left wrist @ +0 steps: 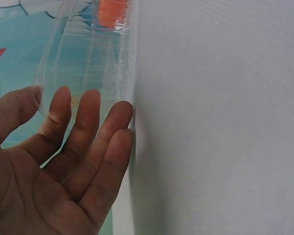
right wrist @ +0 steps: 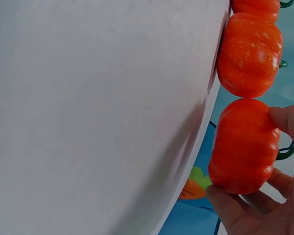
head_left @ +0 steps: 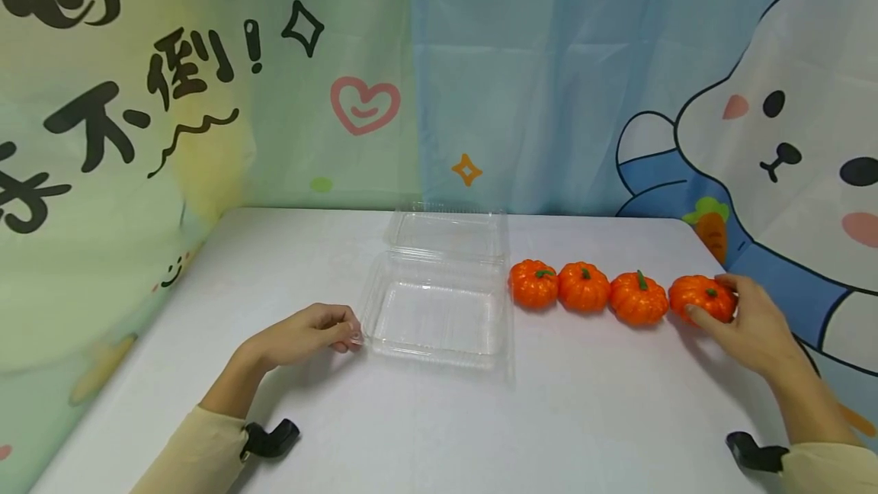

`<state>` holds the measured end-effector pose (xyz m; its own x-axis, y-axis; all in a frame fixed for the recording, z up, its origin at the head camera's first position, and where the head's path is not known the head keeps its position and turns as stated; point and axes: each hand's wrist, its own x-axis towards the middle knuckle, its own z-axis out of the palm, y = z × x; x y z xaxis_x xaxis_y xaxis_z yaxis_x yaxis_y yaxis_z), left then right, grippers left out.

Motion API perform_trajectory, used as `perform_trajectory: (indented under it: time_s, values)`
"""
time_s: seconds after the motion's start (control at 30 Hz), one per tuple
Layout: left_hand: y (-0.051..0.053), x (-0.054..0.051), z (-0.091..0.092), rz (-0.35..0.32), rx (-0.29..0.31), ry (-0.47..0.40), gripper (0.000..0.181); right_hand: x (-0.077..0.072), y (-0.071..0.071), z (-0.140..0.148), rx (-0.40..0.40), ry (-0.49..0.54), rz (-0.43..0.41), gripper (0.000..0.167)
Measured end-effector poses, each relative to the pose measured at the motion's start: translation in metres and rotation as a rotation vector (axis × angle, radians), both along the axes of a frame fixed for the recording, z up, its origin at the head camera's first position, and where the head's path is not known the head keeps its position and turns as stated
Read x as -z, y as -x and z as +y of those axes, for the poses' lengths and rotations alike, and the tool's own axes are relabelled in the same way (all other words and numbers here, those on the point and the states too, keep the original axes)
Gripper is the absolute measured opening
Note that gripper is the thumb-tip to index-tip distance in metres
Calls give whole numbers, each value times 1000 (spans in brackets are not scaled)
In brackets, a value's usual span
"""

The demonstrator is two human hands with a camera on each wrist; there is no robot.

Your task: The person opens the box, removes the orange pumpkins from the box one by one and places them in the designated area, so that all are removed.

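Observation:
A clear plastic clamshell box point(head_left: 439, 319) lies on the table with its lid point(head_left: 449, 233) folded back toward the curtain. My left hand point(head_left: 328, 330) holds its left side near the front corner; in the left wrist view the thumb point(left wrist: 19, 107) meets the rim and the curled fingers lie along the wall. At the right end of a row, my right hand point(head_left: 751, 326) grips a small orange pumpkin point(right wrist: 245, 147) between thumb and fingers. Three more pumpkins stand to its left: one beside it point(head_left: 639, 299), a middle one point(head_left: 584, 287) and one close to the box point(head_left: 533, 283).
The white table point(head_left: 597, 418) ends at a printed curtain point(head_left: 528, 82) with a cartoon rabbit on the right and black lettering on the left. A black wrist mount point(head_left: 270, 439) sits at the left cuff and another mount point(head_left: 754, 452) at the right one.

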<state>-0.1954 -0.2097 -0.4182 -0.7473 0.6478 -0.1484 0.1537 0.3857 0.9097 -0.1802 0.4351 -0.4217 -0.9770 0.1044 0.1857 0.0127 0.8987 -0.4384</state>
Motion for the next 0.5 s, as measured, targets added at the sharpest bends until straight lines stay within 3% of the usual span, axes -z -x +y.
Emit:
perform_trajectory:
  time_s: [0.5]
  values:
    - [-1,0,-6,0,-11,9,32,4,0,2,-11,7,-133,82]
